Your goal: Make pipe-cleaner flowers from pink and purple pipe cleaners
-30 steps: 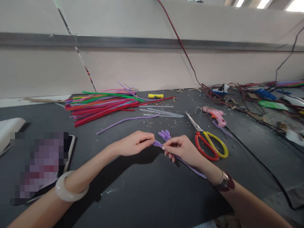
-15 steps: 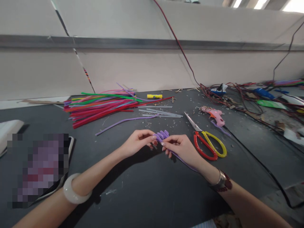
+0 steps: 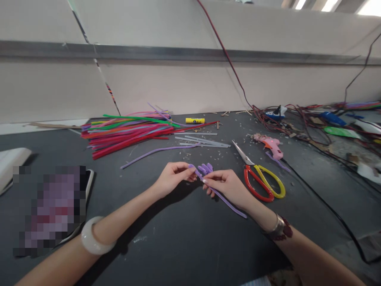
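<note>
My left hand [image 3: 174,176] and my right hand [image 3: 226,183] meet over the dark table [image 3: 184,238], both pinched on one purple pipe cleaner [image 3: 226,201]. Its far end is folded into several small loops [image 3: 206,168] between my fingertips. Its straight tail runs under my right hand toward the near right. A pale bangle is on my left wrist and a dark bracelet on my right.
A heap of coloured pipe cleaners [image 3: 127,133] lies at the back left, with a loose purple one [image 3: 157,151] and clear glue sticks [image 3: 205,141] nearer. Red-and-yellow scissors [image 3: 260,178], a pink glue gun [image 3: 270,145], a yellow glue stick [image 3: 195,120], cables [image 3: 297,119] and a phone [image 3: 86,186] lie around.
My hands have drawn closer and worked another fold into the purple pipe cleaner. Its free tail is shorter and has swung out from under my right wrist.
</note>
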{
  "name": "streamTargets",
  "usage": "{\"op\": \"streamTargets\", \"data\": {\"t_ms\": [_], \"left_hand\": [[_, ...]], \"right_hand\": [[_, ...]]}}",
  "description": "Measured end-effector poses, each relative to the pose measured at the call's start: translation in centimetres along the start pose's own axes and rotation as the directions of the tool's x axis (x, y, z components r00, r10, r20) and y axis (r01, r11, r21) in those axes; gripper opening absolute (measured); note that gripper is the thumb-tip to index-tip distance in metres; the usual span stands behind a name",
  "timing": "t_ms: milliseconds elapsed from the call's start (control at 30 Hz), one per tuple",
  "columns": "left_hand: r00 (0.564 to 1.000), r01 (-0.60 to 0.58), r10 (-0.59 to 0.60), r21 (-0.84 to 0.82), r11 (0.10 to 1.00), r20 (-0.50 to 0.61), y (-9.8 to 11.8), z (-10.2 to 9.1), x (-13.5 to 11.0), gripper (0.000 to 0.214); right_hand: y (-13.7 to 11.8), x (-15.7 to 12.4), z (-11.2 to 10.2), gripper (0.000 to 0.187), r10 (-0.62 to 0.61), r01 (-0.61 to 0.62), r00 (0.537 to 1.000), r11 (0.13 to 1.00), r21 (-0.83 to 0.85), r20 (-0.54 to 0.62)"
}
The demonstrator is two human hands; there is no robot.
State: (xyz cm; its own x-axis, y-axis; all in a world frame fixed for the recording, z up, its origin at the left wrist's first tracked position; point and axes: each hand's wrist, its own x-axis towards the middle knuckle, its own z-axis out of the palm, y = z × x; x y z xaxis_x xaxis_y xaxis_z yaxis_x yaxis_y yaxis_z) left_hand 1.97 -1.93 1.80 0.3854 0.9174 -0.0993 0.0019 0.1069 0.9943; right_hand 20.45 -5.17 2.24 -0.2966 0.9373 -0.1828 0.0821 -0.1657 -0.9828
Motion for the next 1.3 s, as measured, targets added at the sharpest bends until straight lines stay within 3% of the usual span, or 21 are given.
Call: {"op": "streamTargets", "data": {"t_ms": [233,500,567,633,700,767,833,900,933,967,1033,1100,1200,1300], "left_hand": [[0.999,-0.023,0.020,-0.097,0.995,-0.028,-0.2,-0.2,0.3,0.017],[0.997,0.071,-0.067,-0.101,0.992,0.040,-0.6,1.5,-0.8,0.022],[0.997,0.067,-0.064,-0.098,0.993,0.030,-0.7,1.7,-0.9,0.020],[0.998,0.058,-0.056,-0.118,0.991,0.021,-0.7,1.7,-1.0,0.017],[0.998,0.064,-0.062,-0.165,0.984,0.016,-0.6,1.7,-0.9,0.016],[0.996,0.093,-0.090,-0.213,0.973,0.025,-0.6,1.6,-0.9,0.018],[0.990,0.139,-0.133,-0.228,0.964,0.041,-0.6,1.5,-0.9,0.021],[0.982,0.187,-0.180,-0.221,0.957,0.050,-0.7,1.6,-0.9,0.023],[0.979,0.206,-0.200,-0.217,0.954,0.050,-0.7,1.7,-0.9,0.023],[0.976,0.220,-0.214,-0.215,0.952,0.048,-0.7,1.7,-1.0,0.023],[0.974,0.225,-0.221,-0.211,0.951,0.043,-0.7,1.9,-1.1,0.021],[0.979,0.203,-0.200,-0.204,0.958,0.036,-0.7,1.9,-1.2,0.020],[0.983,0.182,-0.181,-0.215,0.959,0.023,-0.7,1.9,-1.4,0.018],[0.976,0.214,-0.217,-0.250,0.944,0.016,-0.8,1.8,-1.6,0.016]], "right_hand": [[0.2,0.1,-0.1,0.025,0.079,-0.079,0.997,0.997,-0.019,0.022],[0.6,0.3,0.3,0.026,0.049,-0.048,0.999,0.994,0.100,-0.005],[0.3,0.2,0.6,0.025,0.031,-0.031,1.000,0.998,0.049,-0.001],[-0.7,-0.1,0.5,0.022,-0.022,0.020,1.000,0.994,-0.108,-0.017],[-2.2,-0.7,-0.3,0.018,-0.106,0.074,0.992,0.927,-0.369,-0.065],[-3.4,-1.6,-2.3,0.015,-0.173,0.038,0.973,0.774,-0.632,-0.153],[-3.6,-2.6,-5.1,0.017,-0.199,-0.123,0.942,0.548,-0.827,-0.271],[-2.5,-3.5,-8.2,0.019,-0.196,-0.318,0.906,0.266,-0.910,-0.374],[-1.7,-3.8,-9.5,0.021,-0.172,-0.372,0.903,0.143,-0.917,-0.394],[-0.8,-4.0,-10.6,0.022,-0.134,-0.377,0.913,0.080,-0.923,-0.385],[0.6,-3.9,-11.9,0.024,-0.049,-0.376,0.923,0.084,-0.923,-0.381],[0.9,-3.5,-11.9,0.025,0.019,-0.422,0.906,0.107,-0.900,-0.423],[-0.9,-3.3,-10.5,0.029,0.054,-0.518,0.855,0.097,-0.850,-0.516],[-3.8,-4.3,-9.6,0.026,0.019,-0.552,0.830,0.167,-0.817,-0.558]]}}
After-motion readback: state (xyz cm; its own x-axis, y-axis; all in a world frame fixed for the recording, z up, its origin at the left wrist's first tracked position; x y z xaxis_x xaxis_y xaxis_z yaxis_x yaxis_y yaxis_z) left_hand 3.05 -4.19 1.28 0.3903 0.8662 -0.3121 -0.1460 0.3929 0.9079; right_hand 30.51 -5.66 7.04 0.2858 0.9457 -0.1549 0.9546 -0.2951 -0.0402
